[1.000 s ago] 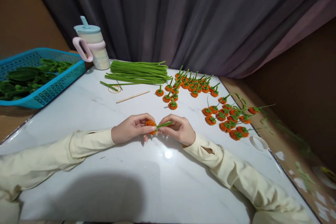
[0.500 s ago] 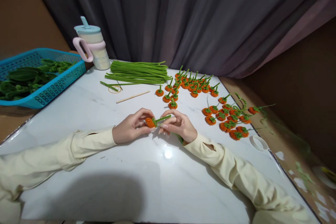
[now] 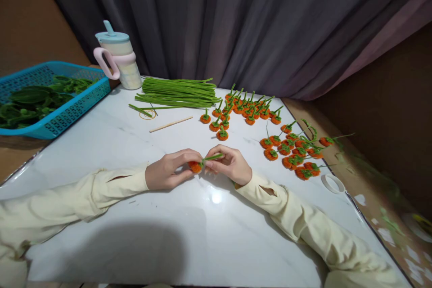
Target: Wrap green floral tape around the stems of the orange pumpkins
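Your left hand [image 3: 170,171] grasps the small orange ribbed fuzzy ball [image 3: 195,167] between thumb and fingers; your right hand [image 3: 232,164] has thumb and forefinger pinched on the green fuzzy stem [image 3: 213,157]. Piece sits in front of you, between both hands, over the white marbled worktop [image 3: 216,234]. Key relation: stem's long axis runs from ball toward your right, slightly away from you, lying along the right forefinger; ball is on the left hand's side. Left fingers cover part of the ball; right lower fingers are tucked behind, and exactly what the right fingertips pinch near the stem's base is too small to tell. Blue perforated plastic basket [image 3: 72,110] is cut off at left.
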`<state>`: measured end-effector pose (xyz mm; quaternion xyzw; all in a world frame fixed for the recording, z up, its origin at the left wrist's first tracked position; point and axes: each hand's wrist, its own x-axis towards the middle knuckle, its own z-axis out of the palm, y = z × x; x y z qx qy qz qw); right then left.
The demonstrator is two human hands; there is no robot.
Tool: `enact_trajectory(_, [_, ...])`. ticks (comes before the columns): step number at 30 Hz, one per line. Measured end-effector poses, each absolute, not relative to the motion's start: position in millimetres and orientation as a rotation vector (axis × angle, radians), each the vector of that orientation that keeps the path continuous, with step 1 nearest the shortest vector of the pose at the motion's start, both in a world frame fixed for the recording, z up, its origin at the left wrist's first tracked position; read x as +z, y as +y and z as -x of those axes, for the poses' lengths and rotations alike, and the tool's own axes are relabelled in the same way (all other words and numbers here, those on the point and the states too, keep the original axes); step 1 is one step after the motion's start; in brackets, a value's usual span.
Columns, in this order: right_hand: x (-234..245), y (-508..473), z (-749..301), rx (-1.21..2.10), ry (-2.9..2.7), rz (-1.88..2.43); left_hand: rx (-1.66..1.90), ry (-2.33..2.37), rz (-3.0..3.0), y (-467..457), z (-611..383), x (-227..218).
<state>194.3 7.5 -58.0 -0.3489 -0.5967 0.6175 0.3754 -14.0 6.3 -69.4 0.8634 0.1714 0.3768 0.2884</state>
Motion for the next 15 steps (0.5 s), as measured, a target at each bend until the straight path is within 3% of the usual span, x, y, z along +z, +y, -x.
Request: enact_trajectory(15, [-58.0,6.9,-193.1,1.567,-1.535,0.887,1.039,0.48,-2.466,6.9,12.7,-64.5])
